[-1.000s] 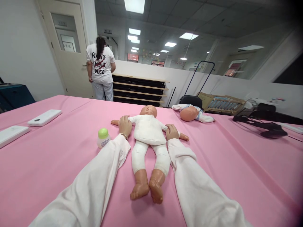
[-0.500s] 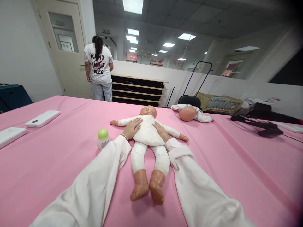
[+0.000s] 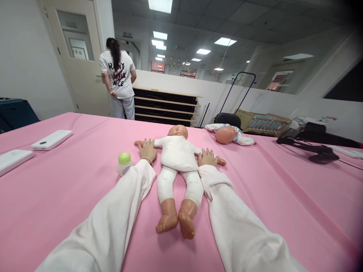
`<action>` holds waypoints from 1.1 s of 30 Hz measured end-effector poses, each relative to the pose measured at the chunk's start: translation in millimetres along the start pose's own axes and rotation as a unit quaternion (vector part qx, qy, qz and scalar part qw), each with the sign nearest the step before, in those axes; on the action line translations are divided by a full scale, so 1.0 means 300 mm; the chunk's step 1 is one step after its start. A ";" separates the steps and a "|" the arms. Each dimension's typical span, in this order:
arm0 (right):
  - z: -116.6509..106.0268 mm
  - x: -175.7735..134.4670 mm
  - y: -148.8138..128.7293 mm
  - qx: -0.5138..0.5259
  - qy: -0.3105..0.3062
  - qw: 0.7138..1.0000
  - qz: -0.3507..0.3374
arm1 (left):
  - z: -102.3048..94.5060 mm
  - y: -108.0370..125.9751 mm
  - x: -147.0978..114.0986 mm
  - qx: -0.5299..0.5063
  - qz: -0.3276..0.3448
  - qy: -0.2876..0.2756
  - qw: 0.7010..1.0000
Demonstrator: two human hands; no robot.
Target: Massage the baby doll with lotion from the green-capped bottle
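Note:
A baby doll [image 3: 179, 153] with a white cloth body lies on its back on a pink-covered table [image 3: 93, 158], feet toward me and arms spread. My left hand [image 3: 148, 150], palm down with fingers apart, rests over the doll's arm on the left side. On the opposite side my right hand [image 3: 207, 157] lies the same way across the doll's other arm, its fingers spread. Both palms are hidden from above. Just left of my left wrist stands a small bottle [image 3: 124, 164] with a green cap.
Two white devices [image 3: 52, 140] lie at the table's left. A second doll [image 3: 226, 135] in white clothing is at the far edge. Black straps [image 3: 309, 149] with a cable rest at the right. Beyond the table, a person [image 3: 117, 77] stands facing away near a door [image 3: 75, 56].
My hands have slid outward from the doll's chest onto its two arms. The person at the back now has an arm bent behind the back.

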State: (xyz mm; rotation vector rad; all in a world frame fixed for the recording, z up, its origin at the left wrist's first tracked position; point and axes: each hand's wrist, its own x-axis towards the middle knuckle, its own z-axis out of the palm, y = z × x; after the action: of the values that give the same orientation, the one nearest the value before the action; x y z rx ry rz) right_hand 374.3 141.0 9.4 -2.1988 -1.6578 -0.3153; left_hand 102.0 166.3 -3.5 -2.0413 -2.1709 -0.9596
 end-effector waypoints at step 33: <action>-0.020 0.007 -0.042 0.063 -0.103 0.978 -0.171 | 0.007 0.031 -0.014 -0.022 0.181 -0.065 0.981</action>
State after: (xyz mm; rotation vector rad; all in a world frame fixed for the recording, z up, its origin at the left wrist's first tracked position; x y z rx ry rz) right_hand 363.0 143.5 17.6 -1.9023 -2.1116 -0.0667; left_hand 111.9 163.0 -3.1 -2.4643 -1.7448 -0.8546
